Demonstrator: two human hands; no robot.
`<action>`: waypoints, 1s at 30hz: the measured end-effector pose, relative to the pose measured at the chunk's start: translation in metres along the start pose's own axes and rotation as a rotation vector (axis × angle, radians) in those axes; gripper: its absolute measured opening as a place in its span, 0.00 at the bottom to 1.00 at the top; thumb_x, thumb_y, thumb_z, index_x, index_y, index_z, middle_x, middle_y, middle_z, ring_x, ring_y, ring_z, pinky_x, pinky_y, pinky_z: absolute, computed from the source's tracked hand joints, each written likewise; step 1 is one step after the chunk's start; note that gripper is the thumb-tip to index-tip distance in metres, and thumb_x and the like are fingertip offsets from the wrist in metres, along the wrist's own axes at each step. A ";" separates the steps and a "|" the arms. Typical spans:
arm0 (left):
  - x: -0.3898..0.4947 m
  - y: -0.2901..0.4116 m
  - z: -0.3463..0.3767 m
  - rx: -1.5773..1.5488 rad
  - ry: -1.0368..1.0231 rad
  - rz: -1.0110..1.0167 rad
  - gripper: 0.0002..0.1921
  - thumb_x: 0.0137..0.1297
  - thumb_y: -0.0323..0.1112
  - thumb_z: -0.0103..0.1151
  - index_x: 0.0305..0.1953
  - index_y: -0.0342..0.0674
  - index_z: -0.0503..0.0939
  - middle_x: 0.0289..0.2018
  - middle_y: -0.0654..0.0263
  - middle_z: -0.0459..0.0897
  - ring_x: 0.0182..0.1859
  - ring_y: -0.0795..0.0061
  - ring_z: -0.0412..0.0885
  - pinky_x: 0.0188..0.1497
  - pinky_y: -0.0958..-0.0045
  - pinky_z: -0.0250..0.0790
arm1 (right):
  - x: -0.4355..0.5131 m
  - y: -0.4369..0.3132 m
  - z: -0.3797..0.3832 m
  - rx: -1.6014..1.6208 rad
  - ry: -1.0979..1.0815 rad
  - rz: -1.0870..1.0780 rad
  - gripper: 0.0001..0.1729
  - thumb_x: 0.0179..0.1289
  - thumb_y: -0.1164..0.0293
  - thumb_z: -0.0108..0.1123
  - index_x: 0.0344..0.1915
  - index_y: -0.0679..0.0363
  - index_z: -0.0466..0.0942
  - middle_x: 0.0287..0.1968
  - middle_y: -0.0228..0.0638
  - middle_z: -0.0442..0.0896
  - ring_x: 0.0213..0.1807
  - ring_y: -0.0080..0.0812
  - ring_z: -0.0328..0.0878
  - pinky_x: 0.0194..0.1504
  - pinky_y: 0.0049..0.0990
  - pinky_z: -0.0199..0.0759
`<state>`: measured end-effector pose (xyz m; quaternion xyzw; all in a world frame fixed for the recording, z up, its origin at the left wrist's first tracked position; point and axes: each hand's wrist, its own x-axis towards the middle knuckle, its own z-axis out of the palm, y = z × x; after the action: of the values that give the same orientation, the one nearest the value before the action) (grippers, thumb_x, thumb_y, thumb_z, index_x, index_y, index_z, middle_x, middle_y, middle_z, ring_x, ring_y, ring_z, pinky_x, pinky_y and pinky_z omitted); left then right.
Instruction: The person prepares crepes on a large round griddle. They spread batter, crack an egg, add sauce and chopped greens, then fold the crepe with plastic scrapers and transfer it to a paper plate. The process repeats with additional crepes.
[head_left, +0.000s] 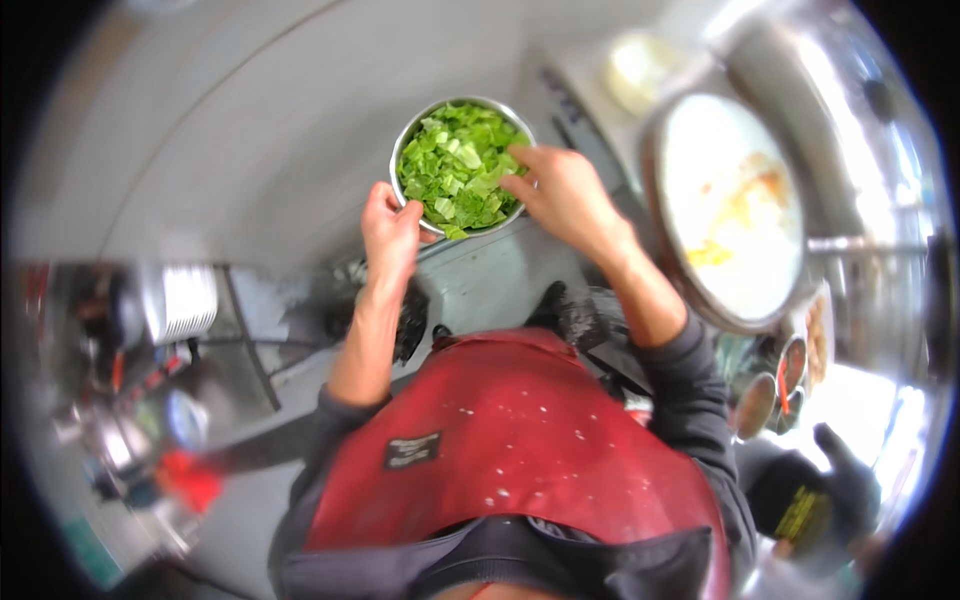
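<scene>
A round metal bowl (395, 166) full of chopped green lettuce (457, 169) is held out in front of me. My left hand (391, 225) grips its near left rim, thumb on top and fingers underneath. Over the right side of the bowl, my right hand (559, 184) reaches with thumb and forefinger at the lettuce. Blur and the hand itself hide whether it pinches any leaves or holds the rim.
To the right is a large round white dish (727, 202) with yellow and brown food residue. Several small containers (756, 405) stand nearer. A person in black (795, 495) is at lower right; a red sleeve or glove (191, 480) shows at left, near stacked white plates (187, 300).
</scene>
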<state>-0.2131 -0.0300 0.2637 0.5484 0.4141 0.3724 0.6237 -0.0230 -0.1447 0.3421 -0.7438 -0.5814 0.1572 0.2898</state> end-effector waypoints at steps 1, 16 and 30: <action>0.007 0.005 0.043 0.032 -0.062 -0.001 0.08 0.56 0.18 0.50 0.27 0.37 0.63 0.22 0.63 0.73 0.17 0.76 0.76 0.15 0.77 0.71 | -0.002 0.018 -0.019 -0.142 0.020 0.077 0.27 0.57 0.62 0.66 0.50 0.70 0.75 0.37 0.54 0.82 0.38 0.47 0.82 0.42 0.35 0.75; 0.000 -0.012 0.484 0.269 -0.454 -0.054 0.08 0.58 0.27 0.53 0.38 0.30 0.71 0.26 0.57 0.76 0.18 0.72 0.76 0.15 0.73 0.69 | -0.123 0.360 -0.266 0.368 0.496 0.568 0.16 0.50 0.72 0.65 0.41 0.65 0.83 0.29 0.43 0.85 0.27 0.30 0.81 0.35 0.27 0.76; 0.002 -0.006 0.463 0.104 -0.405 -0.114 0.06 0.57 0.20 0.51 0.28 0.37 0.67 0.21 0.66 0.70 0.16 0.78 0.70 0.12 0.76 0.67 | -0.149 0.593 -0.304 -0.375 0.495 0.915 0.17 0.53 0.62 0.68 0.41 0.58 0.84 0.35 0.42 0.85 0.37 0.36 0.82 0.44 0.33 0.75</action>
<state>0.2162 -0.2027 0.2832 0.6191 0.3295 0.1968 0.6851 0.5687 -0.4548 0.2006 -0.9742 -0.1315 -0.0185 0.1824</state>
